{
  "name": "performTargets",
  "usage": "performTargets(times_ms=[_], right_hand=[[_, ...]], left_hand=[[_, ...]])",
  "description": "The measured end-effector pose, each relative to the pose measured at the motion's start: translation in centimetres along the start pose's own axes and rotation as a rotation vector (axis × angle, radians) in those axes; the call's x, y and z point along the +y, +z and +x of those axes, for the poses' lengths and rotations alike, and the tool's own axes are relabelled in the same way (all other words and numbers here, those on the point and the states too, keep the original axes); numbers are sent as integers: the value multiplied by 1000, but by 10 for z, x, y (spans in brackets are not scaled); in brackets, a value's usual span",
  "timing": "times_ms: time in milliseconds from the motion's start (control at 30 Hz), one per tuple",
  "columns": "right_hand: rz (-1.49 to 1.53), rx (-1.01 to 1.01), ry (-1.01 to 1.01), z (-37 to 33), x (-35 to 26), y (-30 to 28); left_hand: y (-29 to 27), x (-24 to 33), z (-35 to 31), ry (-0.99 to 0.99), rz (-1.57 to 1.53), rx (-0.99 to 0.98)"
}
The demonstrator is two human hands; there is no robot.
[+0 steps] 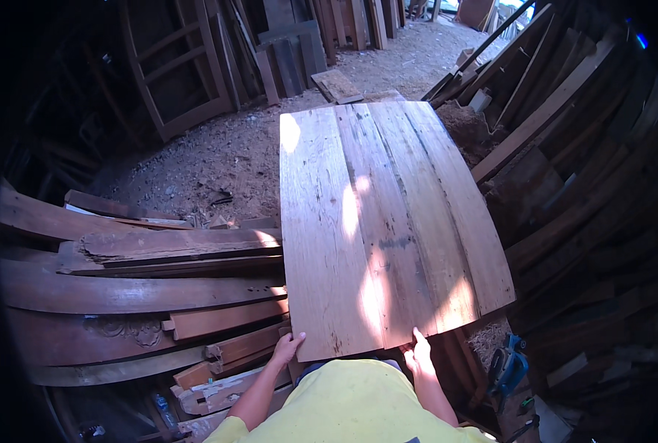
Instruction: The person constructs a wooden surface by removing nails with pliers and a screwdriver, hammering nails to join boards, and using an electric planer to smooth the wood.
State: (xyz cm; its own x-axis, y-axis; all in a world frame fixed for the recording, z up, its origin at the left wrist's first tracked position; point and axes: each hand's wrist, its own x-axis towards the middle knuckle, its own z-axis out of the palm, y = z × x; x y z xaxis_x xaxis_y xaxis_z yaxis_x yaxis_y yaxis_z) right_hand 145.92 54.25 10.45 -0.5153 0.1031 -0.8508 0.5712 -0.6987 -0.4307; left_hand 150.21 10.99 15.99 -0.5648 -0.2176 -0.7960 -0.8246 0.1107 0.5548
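In front of me lies a wide wooden panel (321, 244) of several long planks side by side, with dark seams and patches of sunlight on it. My left hand (290, 345) grips its near left corner, the thumb on top and the fingers partly hidden. Along the near edge, right of the middle, my right hand (418, 351) holds the panel with the thumb over the top and the other fingers underneath. What supports the panel from below is mostly hidden.
Stacked boards (144, 292) lie close on my left, by a plastic bottle (165, 410). A blue power tool (509, 365) sits near my right. Long planks (546, 107) lean along the right side. A wooden door frame (174, 74) stands at the far left, beyond debris-strewn ground (196, 162).
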Motion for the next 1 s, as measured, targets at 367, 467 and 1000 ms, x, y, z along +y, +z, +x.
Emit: performTargets(times_ms=[367, 467, 1000], right_hand=[[-265, 10, -446, -136, -40, 50], [-221, 14, -576, -171, -48, 58], [66, -536, -1413, -142, -80, 143]], left_hand=[[-50, 45, -76, 192, -267, -146], [-60, 75, -114, 265, -494, -235], [-112, 103, 39, 1300, -559, 466]])
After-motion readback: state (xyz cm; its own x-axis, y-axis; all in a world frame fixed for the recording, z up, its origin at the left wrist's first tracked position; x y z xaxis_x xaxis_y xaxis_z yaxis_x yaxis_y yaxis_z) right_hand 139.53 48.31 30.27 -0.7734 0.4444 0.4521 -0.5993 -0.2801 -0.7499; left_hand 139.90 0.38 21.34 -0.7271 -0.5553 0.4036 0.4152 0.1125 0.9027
